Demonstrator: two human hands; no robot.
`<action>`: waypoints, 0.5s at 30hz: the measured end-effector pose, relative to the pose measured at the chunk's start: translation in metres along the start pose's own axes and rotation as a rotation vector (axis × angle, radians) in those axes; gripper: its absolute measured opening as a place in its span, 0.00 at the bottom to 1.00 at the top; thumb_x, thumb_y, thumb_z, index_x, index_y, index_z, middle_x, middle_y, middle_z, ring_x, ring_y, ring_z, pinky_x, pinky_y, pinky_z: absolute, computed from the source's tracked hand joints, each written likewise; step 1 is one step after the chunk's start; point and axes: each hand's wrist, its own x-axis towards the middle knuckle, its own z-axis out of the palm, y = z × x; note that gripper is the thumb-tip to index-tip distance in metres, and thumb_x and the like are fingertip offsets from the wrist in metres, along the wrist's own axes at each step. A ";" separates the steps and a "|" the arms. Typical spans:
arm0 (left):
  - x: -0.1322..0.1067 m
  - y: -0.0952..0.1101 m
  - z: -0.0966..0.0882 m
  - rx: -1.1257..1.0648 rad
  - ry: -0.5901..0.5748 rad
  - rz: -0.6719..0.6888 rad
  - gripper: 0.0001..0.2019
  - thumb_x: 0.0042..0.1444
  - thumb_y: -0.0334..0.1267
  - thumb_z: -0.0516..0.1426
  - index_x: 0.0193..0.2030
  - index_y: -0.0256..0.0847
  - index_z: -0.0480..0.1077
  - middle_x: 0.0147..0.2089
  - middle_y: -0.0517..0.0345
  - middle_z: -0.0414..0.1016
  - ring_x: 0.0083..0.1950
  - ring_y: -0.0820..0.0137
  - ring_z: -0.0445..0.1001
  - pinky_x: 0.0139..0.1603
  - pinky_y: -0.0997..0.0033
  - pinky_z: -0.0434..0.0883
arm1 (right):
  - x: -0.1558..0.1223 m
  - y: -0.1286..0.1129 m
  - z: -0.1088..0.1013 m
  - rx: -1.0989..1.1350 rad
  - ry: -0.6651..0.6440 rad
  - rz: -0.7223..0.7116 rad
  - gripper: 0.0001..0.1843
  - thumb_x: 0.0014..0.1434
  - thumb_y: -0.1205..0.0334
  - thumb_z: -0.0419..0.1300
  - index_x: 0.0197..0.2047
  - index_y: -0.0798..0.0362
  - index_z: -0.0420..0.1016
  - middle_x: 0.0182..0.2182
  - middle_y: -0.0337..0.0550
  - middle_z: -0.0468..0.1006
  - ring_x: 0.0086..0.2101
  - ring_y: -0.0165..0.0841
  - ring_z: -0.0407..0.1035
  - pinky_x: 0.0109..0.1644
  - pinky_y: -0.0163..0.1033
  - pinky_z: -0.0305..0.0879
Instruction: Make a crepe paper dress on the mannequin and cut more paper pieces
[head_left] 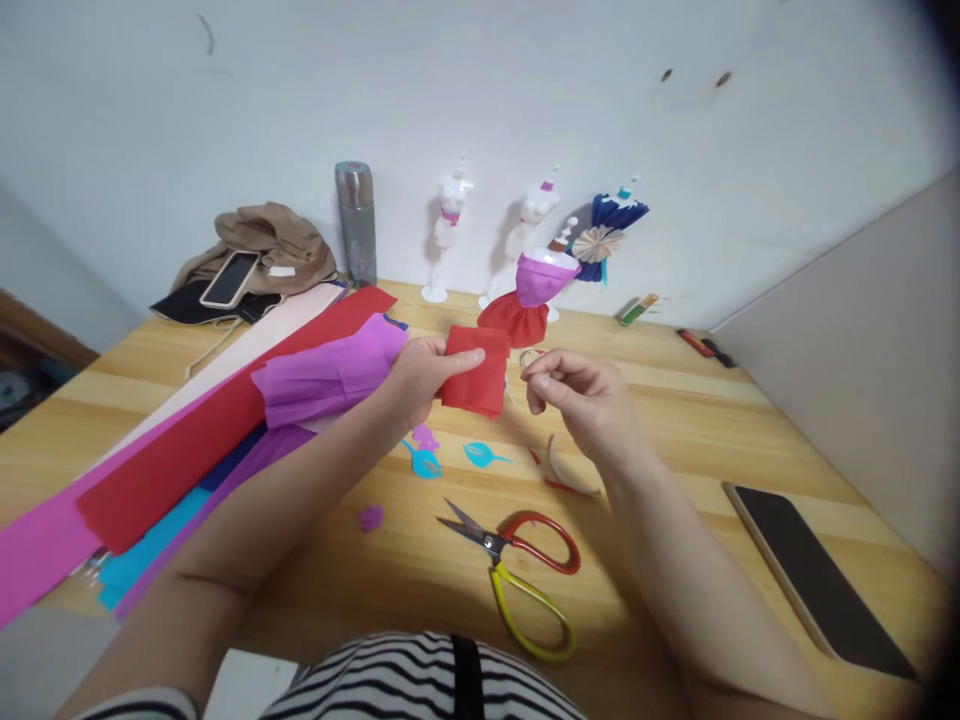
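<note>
My left hand [424,375] pinches a folded piece of red crepe paper [476,370] above the wooden table [675,420]. Just to its right, my right hand [574,390] is curled with thumb and fingers pressed together near a small roll of tape [531,356]; what it holds I cannot make out. Behind the hands stands a small white mannequin [534,285] dressed in a purple and red paper dress. Red-and-yellow-handled scissors [517,565] lie open on the table in front of me.
Long crepe sheets [225,430] in red, purple, pink and blue lie at left. Blue and purple paper scraps [427,462] sit mid-table. A phone [814,575] lies at right. At the back: two bare mannequins [450,225], a paper-fan figure [607,235], a flask [356,222], a bag with another phone [259,255].
</note>
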 end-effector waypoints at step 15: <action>-0.011 0.002 0.009 -0.191 -0.063 -0.125 0.13 0.49 0.31 0.67 0.42 0.32 0.77 0.41 0.48 0.82 0.39 0.67 0.80 0.44 0.69 0.75 | 0.003 0.008 0.011 -0.759 -0.002 -0.956 0.19 0.59 0.75 0.58 0.48 0.42 0.77 0.60 0.44 0.74 0.64 0.46 0.62 0.62 0.60 0.65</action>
